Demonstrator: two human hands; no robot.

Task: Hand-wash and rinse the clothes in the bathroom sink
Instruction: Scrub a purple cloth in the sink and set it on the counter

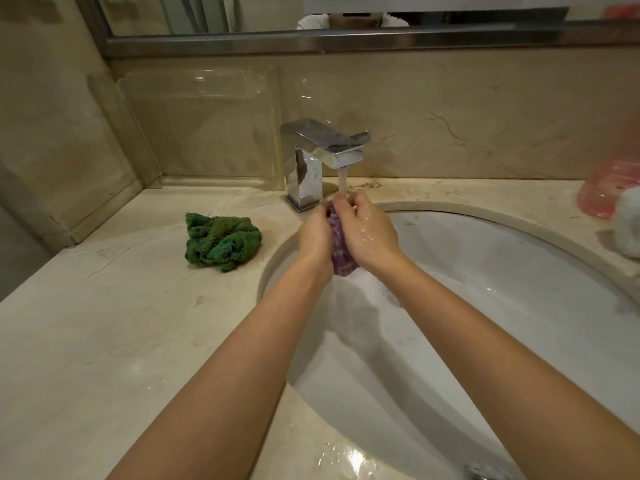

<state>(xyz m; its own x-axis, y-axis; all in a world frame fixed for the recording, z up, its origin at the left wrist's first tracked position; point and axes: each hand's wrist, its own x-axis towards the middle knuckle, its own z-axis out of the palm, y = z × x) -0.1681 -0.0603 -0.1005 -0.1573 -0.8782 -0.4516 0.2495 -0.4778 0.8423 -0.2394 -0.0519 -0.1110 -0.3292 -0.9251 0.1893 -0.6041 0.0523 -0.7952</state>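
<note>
- Left hand (313, 233) and right hand (369, 230): fingers curled round purple cloth (339, 251), squeezed between them under running faucet (322, 157).
- Sink (502, 271) below fingers: foamy water.
- Green cloth (221, 242) left of fingers, on counter (104, 323).

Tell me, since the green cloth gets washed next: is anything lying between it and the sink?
Nothing visible. The green cloth lies on bare counter left of the sink, with only open counter between them.
</note>
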